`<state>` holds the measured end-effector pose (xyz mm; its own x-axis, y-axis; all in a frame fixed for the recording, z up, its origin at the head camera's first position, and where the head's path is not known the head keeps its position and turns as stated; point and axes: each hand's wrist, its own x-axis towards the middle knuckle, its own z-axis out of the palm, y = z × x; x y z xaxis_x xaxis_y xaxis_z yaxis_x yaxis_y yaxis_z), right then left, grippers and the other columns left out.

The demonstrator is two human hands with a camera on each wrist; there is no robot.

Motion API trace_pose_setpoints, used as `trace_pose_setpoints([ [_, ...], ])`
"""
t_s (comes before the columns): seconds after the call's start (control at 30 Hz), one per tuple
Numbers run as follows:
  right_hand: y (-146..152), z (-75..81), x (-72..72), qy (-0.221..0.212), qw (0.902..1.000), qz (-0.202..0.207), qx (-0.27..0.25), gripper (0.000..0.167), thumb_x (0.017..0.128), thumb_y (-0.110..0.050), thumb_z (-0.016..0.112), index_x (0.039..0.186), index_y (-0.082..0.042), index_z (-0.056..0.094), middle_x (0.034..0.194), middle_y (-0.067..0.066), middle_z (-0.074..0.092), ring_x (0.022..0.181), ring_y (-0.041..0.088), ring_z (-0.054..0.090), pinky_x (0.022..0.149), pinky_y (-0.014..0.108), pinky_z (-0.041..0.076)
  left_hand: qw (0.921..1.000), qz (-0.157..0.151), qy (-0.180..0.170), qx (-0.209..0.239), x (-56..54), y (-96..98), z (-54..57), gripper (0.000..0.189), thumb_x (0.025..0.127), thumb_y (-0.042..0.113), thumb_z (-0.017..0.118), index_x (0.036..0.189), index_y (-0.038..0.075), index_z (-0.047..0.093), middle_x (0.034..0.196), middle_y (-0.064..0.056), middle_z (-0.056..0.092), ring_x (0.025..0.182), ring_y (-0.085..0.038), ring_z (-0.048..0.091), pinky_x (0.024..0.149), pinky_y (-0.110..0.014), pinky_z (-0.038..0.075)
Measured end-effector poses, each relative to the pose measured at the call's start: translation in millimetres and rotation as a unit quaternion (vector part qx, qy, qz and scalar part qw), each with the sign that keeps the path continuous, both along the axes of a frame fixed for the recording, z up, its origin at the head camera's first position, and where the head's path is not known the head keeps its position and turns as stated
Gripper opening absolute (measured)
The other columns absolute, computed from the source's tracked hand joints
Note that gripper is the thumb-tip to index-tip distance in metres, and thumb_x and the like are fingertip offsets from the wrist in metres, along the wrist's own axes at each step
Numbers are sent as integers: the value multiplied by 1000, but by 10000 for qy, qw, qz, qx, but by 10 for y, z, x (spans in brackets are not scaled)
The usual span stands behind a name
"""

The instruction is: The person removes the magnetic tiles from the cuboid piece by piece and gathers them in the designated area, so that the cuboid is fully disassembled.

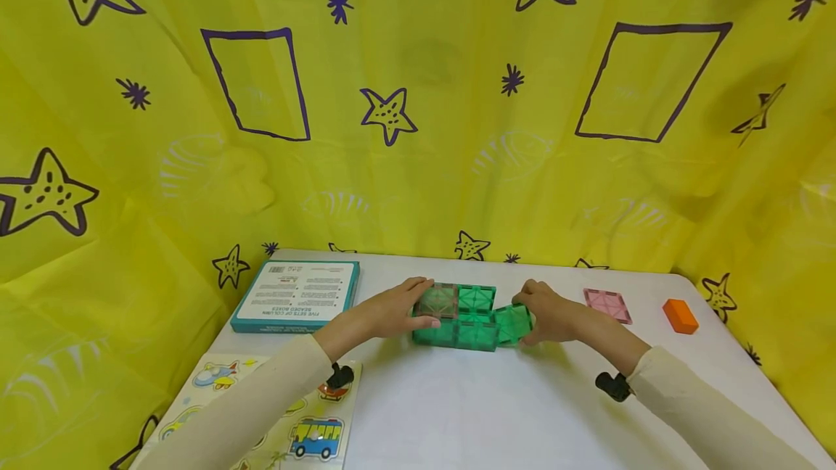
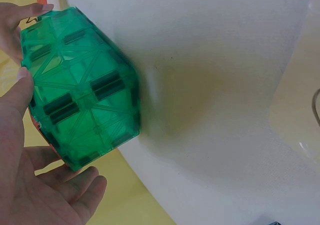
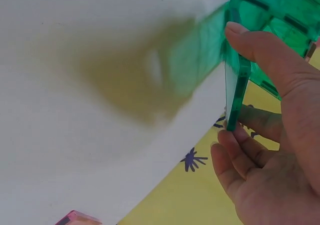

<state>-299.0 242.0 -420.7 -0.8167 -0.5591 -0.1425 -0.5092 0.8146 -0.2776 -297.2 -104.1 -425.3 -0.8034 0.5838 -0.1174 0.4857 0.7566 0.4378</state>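
1 green tile (image 1: 512, 325) in pinch of right hand (image 1: 550, 312), tile structure (image 1: 475, 334) in grip of left hand (image 1: 393, 307)

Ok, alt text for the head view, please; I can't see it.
The left hand grips joined green tiles while the right hand holds another green tile at their right end. A pink tile and orange block lie right; a box and puzzle, left.

White table (image 1: 424, 412): box (image 1: 294, 292), puzzle (image 1: 333, 410), tile (image 1: 607, 306), block (image 1: 681, 316)
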Motion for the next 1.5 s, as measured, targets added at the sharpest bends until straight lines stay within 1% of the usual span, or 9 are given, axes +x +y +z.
trace_pose_setpoints([
  [0.2,64,69,-37,45,9997,-181,-169,72,82,-24,93,138,6,61,122,17,52,112,33,48,95,50,55,10000,-22,36,37,-4,8,-4,92,102,62,59,169,11,23,174,-15,23,155,-37,36,121,-54,40],
  [0.4,268,223,-107,-59,9977,-432,-514,71,87,-22,89,146,-3,54,128,23,49,116,41,46,93,60,52,10000,14,-3,31,11,8,18,91,103,62,59,170,12,23,175,-15,22,156,-38,35,121,-54,39],
  [0.6,507,272,-207,104,9951,-525,-830,59,89,-16,87,137,-3,56,129,29,48,119,49,46,93,65,50,10000,44,0,-43,11,7,18,91,103,63,58,170,13,22,175,-15,21,156,-38,35,121,-54,39],
  [0.73,653,215,-245,174,9949,-557,-825,52,86,-13,89,127,-1,60,130,34,49,120,55,47,94,69,48,10000,27,34,-36,-2,12,4,92,103,62,59,170,12,22,175,-16,22,156,-37,35,121,-53,39],
  [0.83,756,122,-284,141,9955,-585,-732,47,85,-12,89,121,-1,62,131,35,49,120,55,46,95,70,47,10000,12,22,-13,-4,18,1,92,102,63,59,170,11,22,174,-16,22,156,-38,35,121,-54,39],
  [1.03,900,-6,-352,114,9970,-634,-430,36,86,-11,88,116,-10,68,132,33,51,120,59,45,89,73,45,10000,53,-23,-13,21,18,22,91,103,62,59,170,12,22,175,-15,22,156,-38,35,121,-54,39],
  [1.17,950,-68,-388,55,9971,-724,-207,38,86,-14,88,119,-11,68,137,35,49,120,64,44,86,82,41,10000,63,-27,-12,25,17,23,91,103,62,59,170,11,22,175,-15,22,156,-37,35,121,-53,39],
  [1.3,965,-111,-431,-124,9968,-777,-139,41,87,-17,88,121,-11,66,140,36,48,120,63,46,88,87,37,10000,79,-41,-14,29,22,28,92,103,61,59,170,11,22,175,-15,21,156,-37,34,121,-53,38],
  [1.5,947,-146,-488,-374,9957,-839,-74,45,85,-19,89,121,-10,63,134,33,53,112,55,50,89,80,41,10000,72,-11,-57,32,31,28,92,103,61,59,169,11,22,175,-16,21,156,-38,34,122,-54,38],
])
